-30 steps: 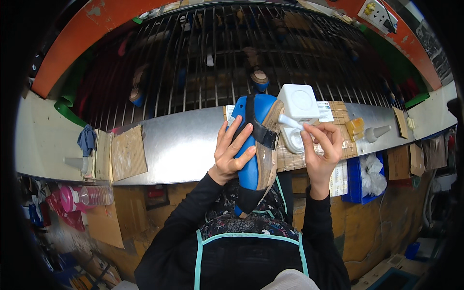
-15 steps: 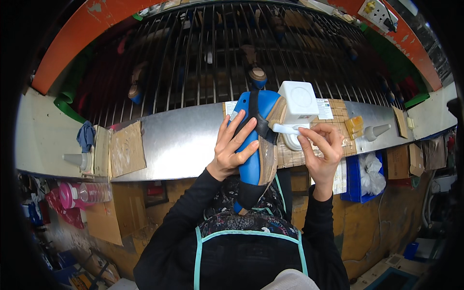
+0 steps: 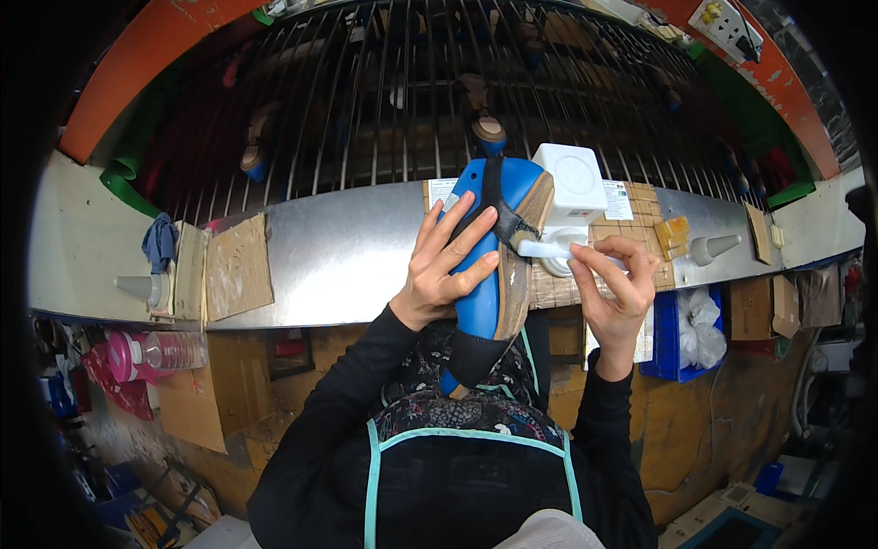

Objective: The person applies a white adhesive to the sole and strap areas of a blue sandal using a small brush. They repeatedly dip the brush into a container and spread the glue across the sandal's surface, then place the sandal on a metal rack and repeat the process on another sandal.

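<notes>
My left hand point(image 3: 445, 267) grips a blue shoe last point(image 3: 477, 306), its fingers spread across the side and the black strap. A sandal with black straps point(image 3: 514, 229) and a brown, worn-looking sole point(image 3: 518, 293) is fitted on the last, which is tilted on its side above my lap. Between the thumb and fingers of my right hand point(image 3: 615, 285), a slim white stick-like tool point(image 3: 546, 249) is pinched. Its tip meets the strap near the sole's edge; whether it has bristles cannot be told. Just behind stands a white square container point(image 3: 572, 183).
Beyond the metal bench point(image 3: 338, 256) runs a rack of dark bars point(image 3: 366, 110) with other lasted shoes point(image 3: 489, 135) on it. A yellow block point(image 3: 672, 236) and a grey cone point(image 3: 715, 248) sit at right, cardboard point(image 3: 240, 273) at left. Below hangs a blue bin point(image 3: 666, 343) with white bags.
The last with the sandal has turned slightly and shifted a little to the right in my left hand. The white tool's tip has moved slightly along the strap near the sole.
</notes>
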A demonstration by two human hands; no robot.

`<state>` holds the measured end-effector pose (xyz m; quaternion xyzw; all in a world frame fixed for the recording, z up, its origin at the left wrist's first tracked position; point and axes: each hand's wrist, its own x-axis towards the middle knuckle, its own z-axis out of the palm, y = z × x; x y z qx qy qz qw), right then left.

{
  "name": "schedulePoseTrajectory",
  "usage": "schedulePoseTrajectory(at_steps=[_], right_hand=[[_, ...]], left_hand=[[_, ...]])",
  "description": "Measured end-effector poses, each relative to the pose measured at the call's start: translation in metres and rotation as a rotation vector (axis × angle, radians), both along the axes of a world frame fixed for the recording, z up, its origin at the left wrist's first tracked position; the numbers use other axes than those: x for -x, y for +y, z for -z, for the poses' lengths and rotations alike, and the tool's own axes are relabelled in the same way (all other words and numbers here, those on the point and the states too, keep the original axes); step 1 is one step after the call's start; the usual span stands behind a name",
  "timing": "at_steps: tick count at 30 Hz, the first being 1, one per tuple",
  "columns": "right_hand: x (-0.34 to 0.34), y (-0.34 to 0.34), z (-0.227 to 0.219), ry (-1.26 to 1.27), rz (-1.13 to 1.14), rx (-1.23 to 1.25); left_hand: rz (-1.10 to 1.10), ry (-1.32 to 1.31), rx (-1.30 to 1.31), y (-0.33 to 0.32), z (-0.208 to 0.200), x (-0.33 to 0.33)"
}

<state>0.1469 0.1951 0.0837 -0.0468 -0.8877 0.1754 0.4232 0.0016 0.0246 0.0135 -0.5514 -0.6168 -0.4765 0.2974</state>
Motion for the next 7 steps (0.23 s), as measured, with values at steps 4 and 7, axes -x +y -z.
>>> schedulePoseTrajectory(at_steps=[4,7], right_hand=[[-0.003,0.0,-0.0018,-0.029,-0.034,-0.004],[-0.0077,0.0009,-0.0022,-0.07,-0.047,0.064]], left_hand=[[0.012,-0.014,-0.001,-0.0003,-0.0018,0.0011],[0.03,-0.02,-0.01,-0.0001,-0.0045,0.0007]])
